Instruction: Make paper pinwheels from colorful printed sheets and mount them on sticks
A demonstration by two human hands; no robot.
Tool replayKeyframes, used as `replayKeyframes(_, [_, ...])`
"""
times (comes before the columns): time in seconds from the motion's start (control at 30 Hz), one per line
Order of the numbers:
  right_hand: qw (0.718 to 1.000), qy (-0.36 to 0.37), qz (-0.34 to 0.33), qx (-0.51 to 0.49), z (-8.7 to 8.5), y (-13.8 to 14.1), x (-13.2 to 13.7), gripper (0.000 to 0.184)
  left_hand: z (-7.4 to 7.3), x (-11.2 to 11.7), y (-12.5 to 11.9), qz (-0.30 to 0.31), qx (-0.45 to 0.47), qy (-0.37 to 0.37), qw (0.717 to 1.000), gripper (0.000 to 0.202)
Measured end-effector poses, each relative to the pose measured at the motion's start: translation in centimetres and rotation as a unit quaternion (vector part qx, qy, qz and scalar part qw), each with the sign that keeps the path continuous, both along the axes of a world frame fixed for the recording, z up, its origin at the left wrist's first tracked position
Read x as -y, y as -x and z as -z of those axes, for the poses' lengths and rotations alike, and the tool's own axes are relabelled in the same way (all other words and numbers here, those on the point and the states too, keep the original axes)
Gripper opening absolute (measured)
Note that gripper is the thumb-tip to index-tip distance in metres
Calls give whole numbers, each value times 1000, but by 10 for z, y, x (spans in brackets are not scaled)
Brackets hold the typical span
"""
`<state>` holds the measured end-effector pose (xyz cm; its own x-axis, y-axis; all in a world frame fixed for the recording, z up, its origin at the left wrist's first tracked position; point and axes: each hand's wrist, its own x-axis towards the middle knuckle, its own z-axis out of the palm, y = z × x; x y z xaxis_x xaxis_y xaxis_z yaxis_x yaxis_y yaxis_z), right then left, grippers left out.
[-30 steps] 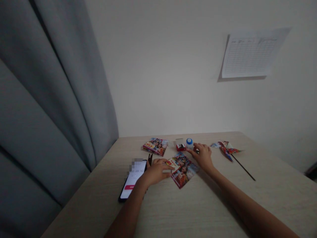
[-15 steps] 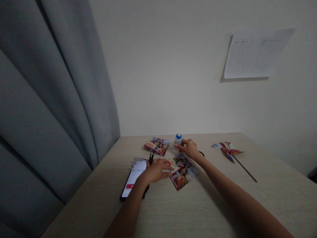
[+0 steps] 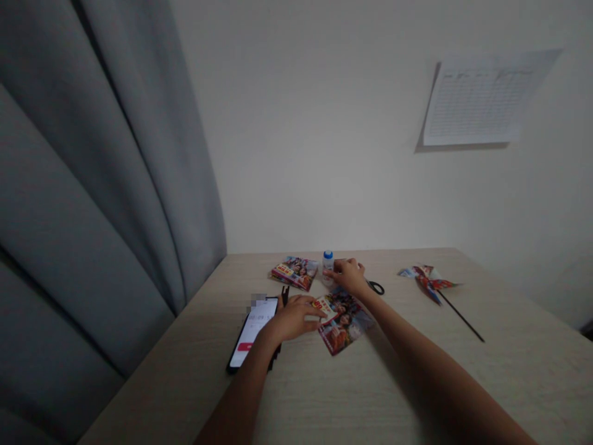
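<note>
My right hand (image 3: 346, 276) reaches the far side of the table, its fingers against the base of a small white bottle with a blue cap (image 3: 328, 261), which stands upright. My left hand (image 3: 294, 318) lies flat, fingertips on a small white-and-red label (image 3: 324, 308) atop a glossy picture card (image 3: 346, 327). A black object (image 3: 285, 295) pokes out behind that hand, beside a lit smartphone (image 3: 250, 330). Black scissor handles (image 3: 376, 287) show past my right hand. A second picture card (image 3: 295, 273) lies near the bottle.
A paper pinwheel on a black stick (image 3: 430, 281) lies at the right of the pale wood table (image 3: 393, 383). A grey curtain (image 3: 92, 185) hangs along the left edge. A ruled sheet (image 3: 486, 99) is fixed to the wall behind.
The bottle has shifted left along with my right hand, and the small red box beside it is no longer visible. Scissor handles have appeared. My left hand stays in place.
</note>
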<state>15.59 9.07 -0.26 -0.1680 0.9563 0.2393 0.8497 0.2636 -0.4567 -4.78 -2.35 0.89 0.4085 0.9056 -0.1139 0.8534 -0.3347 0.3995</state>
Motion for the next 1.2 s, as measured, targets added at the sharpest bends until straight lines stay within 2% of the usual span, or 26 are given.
replayKeyframes(0.13, [1000, -5, 0, -10, 1, -1, 4, 36, 1, 0, 0, 6, 1, -2, 1000, 31])
replayKeyframes(0.33, [997, -28, 28, -63, 3, -15, 21, 47, 3, -2, 1, 5, 5, -6, 1000, 33])
replayKeyframes(0.4, [998, -37, 11, -50, 4, -24, 32, 41, 3, -2, 0, -1, 10, -8, 1000, 33])
replayKeyframes(0.5, [998, -45, -49, -17, 3, -38, 53, 30, 2, 0, -4, -11, 5, -8, 1000, 33])
replayKeyframes(0.63, [980, 13, -198, 5, -7, -53, 81, 15, -1, 7, -14, -37, -8, -12, 999, 35])
replayKeyframes(0.7, [970, 31, -241, 29, -13, -57, 93, 13, 1, 9, -18, -52, -7, -24, 998, 34])
replayKeyframes(0.9, [961, 22, -265, 73, -12, -60, 110, 13, 6, 8, -20, -56, 2, -34, 998, 32])
replayKeyframes(1.2, [952, -25, -291, 93, -15, -60, 115, 17, 1, 9, -21, -63, -3, -19, 998, 29])
